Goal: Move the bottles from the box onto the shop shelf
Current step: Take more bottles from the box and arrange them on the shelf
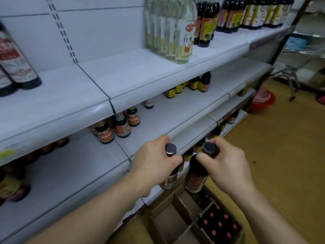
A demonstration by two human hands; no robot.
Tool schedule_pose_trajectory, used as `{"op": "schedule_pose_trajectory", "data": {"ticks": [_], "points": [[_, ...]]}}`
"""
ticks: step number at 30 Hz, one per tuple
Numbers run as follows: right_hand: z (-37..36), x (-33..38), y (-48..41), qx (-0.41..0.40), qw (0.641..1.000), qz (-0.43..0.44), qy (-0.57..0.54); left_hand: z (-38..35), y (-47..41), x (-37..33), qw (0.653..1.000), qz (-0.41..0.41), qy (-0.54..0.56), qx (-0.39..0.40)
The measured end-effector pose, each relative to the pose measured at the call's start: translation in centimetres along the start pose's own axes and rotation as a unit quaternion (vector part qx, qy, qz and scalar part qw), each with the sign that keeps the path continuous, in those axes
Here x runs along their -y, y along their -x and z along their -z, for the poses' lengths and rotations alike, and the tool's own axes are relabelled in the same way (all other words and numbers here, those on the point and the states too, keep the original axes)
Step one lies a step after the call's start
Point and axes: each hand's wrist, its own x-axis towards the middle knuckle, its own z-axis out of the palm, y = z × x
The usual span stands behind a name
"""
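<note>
My left hand (154, 161) grips the neck of a dark bottle (170, 180) with a grey cap and a red label. Beside it, my right hand (226, 166) holds a second dark bottle (195, 178) by its neck, tilted a little. Both bottles hang in the air above the open cardboard box (163, 224) on the floor, in front of the white shop shelf (158, 131). Several red-capped bottles (219, 224) stand in the box's right side behind a divider; its left compartments show bare cardboard.
Small dark sauce bottles (121, 125) stand on the middle shelf, further ones (193, 84) toward the back right. On the top shelf are clear vinegar bottles (177, 32) and dark ones (207, 22). A red basin (262, 101) and a metal stand (290, 80) sit on the yellow floor.
</note>
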Motion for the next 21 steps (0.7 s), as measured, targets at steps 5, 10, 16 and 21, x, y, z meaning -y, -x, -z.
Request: {"op": "schedule_pose_trajectory", "data": {"ticks": [5, 10, 16, 21], "points": [[-0.4, 4.3, 0.9, 0.017, 0.999, 0.047, 0.003, 4.3, 1.7, 1.6, 0.999, 0.008, 0.002, -0.032], [-0.1, 9.8, 2.6, 0.023, 0.995, 0.097, 0.01, 9.4, 4.2, 2.9, 0.997, -0.001, 0.007, -0.075], [0.4, 16.7, 5.4, 0.036, 0.987, 0.158, 0.014, 15.9, 7.5, 3.9, 0.991, -0.011, 0.0, -0.135], [0.1, 21.4, 7.7, 0.038, 0.981, 0.188, 0.018, 21.1, 10.2, 4.4, 0.987, -0.007, 0.006, -0.163]]}}
